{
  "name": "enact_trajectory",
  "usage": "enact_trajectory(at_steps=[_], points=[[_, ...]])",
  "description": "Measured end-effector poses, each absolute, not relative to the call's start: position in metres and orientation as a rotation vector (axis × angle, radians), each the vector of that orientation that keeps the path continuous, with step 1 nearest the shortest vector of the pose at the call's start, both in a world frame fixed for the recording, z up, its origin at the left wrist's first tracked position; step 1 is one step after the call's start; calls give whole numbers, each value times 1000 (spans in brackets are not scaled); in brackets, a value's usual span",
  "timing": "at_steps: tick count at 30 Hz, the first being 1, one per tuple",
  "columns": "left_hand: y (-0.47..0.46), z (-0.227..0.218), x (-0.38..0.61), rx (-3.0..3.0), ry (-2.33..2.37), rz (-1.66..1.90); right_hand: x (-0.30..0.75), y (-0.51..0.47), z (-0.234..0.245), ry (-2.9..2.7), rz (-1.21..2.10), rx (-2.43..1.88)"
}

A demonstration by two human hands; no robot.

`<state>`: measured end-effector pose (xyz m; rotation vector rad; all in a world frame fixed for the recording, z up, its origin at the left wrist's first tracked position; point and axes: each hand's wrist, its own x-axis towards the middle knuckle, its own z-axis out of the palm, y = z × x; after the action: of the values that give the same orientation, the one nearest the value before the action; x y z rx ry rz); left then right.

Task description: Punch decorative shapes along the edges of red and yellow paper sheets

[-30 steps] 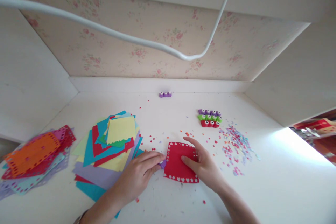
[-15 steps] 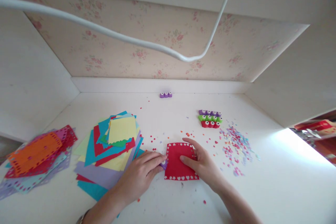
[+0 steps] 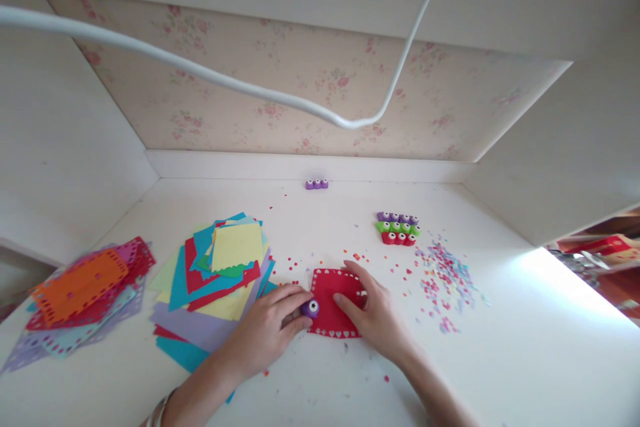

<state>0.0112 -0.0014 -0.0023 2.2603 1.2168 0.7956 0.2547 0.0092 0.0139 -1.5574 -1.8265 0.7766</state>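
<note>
One red paper square (image 3: pixel 334 303) under punching; border judged mostly done.
Person's left hand (image 3: pixel 267 330) is closed, fingers and thumb, on a small purple craft punch (image 3: pixel 311 307) seated at the square's left edge; right hand (image 3: pixel 377 313) lies spread flat, pinning the sheet to the white surface (image 3: pixel 500 360). Heart holes line top and bottom edges. The stack of plain coloured paper sheets (image 3: pixel 220 273) alongside appears unpunched; a pile of punched sheets (image 3: pixel 80 300) lies far left.

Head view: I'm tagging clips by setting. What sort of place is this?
Probably a home craft desk: floral wallpaper behind, a pile of coloured paper squares, rows of small punches and confetti on it; the left hand holds a purple punch at a red sheet.
</note>
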Motion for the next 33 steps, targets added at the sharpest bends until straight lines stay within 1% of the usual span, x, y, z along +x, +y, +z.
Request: enact_trajectory(at_steps=[2, 4, 7, 10, 19, 28, 33], points=[[-3, -2, 9, 2268, 1222, 791, 256, 7, 17, -1939, 599, -1497], [-5, -2, 8, 2279, 1216, 795, 260, 5, 19, -2087, 516, -1428], [-5, -2, 8, 2288, 1202, 789, 264, 5, 17, -2335, 510, -1318], [-6, -4, 10, 2299, 1219, 778, 266, 6, 13, -2464, 512, -1279], [-16, 3, 11, 2417, 1228, 793, 266, 7, 13, -2558, 503, -1302], [-11, 7, 14, 2562, 1261, 940, 268, 10, 9, -2573, 508, -1272], [-11, 6, 16, 2591, 1222, 959, 268, 10, 11, -2589, 497, -1281]])
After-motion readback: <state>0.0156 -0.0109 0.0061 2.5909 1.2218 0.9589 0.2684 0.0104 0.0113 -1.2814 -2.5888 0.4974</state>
